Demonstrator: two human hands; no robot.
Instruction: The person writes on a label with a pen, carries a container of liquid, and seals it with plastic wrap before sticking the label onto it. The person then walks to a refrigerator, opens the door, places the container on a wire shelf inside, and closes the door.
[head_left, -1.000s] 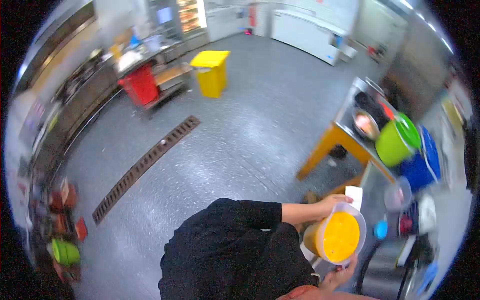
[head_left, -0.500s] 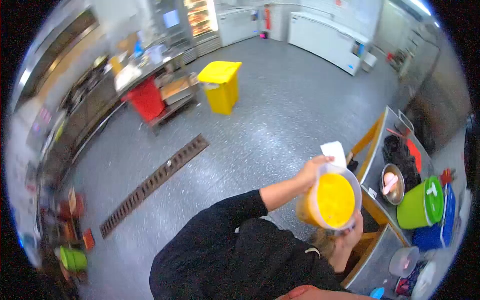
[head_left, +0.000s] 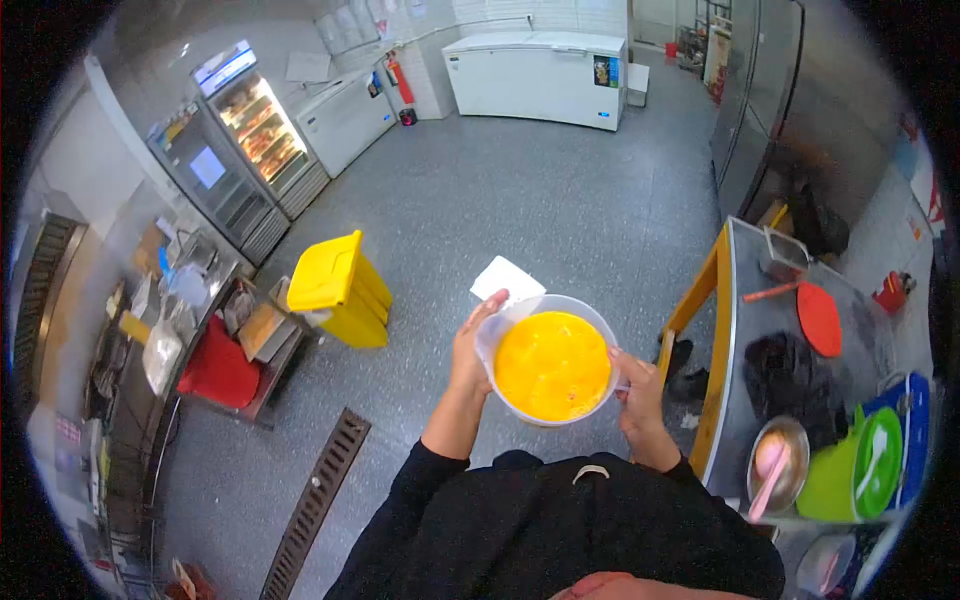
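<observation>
The left hand cups the plastic jug at centre frame, white sheet by its fingertips; yellow liquid fills it, seemingly mid-carry; the right hand, right of centre, grips its side; moving it calls for a level rim.

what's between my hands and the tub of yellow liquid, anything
Nothing visible separates the right hand from the tub of yellow liquid. The left hand is against the opposite side, with a white sheet by its fingertips; whether any of it is tucked between them and the tub is hidden.
</observation>
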